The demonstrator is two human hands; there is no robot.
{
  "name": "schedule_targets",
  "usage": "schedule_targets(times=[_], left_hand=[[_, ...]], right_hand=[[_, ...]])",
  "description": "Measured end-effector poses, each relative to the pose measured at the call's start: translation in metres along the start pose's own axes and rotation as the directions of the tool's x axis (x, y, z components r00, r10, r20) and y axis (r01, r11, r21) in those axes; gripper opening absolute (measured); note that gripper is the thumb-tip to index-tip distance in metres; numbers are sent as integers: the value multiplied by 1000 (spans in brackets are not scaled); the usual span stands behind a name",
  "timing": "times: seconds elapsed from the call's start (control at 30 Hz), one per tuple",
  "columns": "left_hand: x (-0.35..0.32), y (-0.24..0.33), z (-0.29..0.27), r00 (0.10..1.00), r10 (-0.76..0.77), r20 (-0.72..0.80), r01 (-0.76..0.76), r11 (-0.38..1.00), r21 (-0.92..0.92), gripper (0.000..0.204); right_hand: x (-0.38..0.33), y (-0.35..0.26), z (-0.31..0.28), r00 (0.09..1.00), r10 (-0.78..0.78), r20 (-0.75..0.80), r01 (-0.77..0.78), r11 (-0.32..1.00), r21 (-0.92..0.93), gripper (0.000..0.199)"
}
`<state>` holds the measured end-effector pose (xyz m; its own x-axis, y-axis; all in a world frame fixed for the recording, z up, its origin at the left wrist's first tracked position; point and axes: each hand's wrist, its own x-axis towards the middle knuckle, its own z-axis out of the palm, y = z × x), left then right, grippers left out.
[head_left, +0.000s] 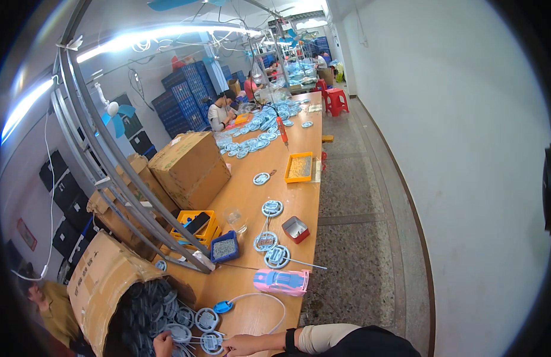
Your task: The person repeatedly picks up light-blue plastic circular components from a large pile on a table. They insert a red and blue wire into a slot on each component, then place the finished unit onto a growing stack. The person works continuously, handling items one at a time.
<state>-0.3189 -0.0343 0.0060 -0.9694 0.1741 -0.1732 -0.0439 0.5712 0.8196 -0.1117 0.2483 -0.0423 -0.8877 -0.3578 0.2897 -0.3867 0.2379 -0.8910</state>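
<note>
At the bottom of the view, my left hand (163, 344) is closed on the rim of a grey-blue toy steering wheel (179, 333). Right of it, my right hand (242, 345) pinches the edge of another toy steering wheel (212, 343); its fingertips are partly hidden. A third wheel (207, 320) lies just beyond them. From a small blue piece (223, 306) close by, a white cable (280, 303) loops over the table. Farther up lies a pink and blue toy car (281, 282).
On my left a cardboard box (111, 279) tips open, full of dark wheels. Ahead are a blue bin (225, 247) of small parts, a red tin (295, 229), a yellow tray (300, 167) and a hanging red screwdriver (282, 130). Metal uprights (108, 166) rise at left. Other people sit farther off.
</note>
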Motion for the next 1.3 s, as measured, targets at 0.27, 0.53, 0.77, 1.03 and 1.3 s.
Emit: schedule_targets(times=[0.27, 0.53, 0.77, 1.03, 1.3], left_hand=[[-92, 42, -18, 821, 569, -41, -299, 491, 818, 36], [-168, 38, -49, 841, 437, -319, -316, 875, 366, 19], [-188, 27, 60, 992, -76, -102, -11, 742, -670, 21], [-233, 30, 72, 974, -118, -196, -87, 601, -794, 17], [-229, 23, 82, 985, -101, -140, -60, 558, -828, 18]], right_hand=[[-13, -33, -23, 995, 52, 91, -46, 997, -61, 19], [5, -45, -8, 998, -12, 69, 12, 1000, 9, 21], [2, -70, -32, 974, 222, 35, -213, 961, -175, 19], [5, -87, -20, 984, 149, 99, -128, 972, -196, 16], [13, -84, -14, 983, 159, 93, -140, 974, -179, 16]])
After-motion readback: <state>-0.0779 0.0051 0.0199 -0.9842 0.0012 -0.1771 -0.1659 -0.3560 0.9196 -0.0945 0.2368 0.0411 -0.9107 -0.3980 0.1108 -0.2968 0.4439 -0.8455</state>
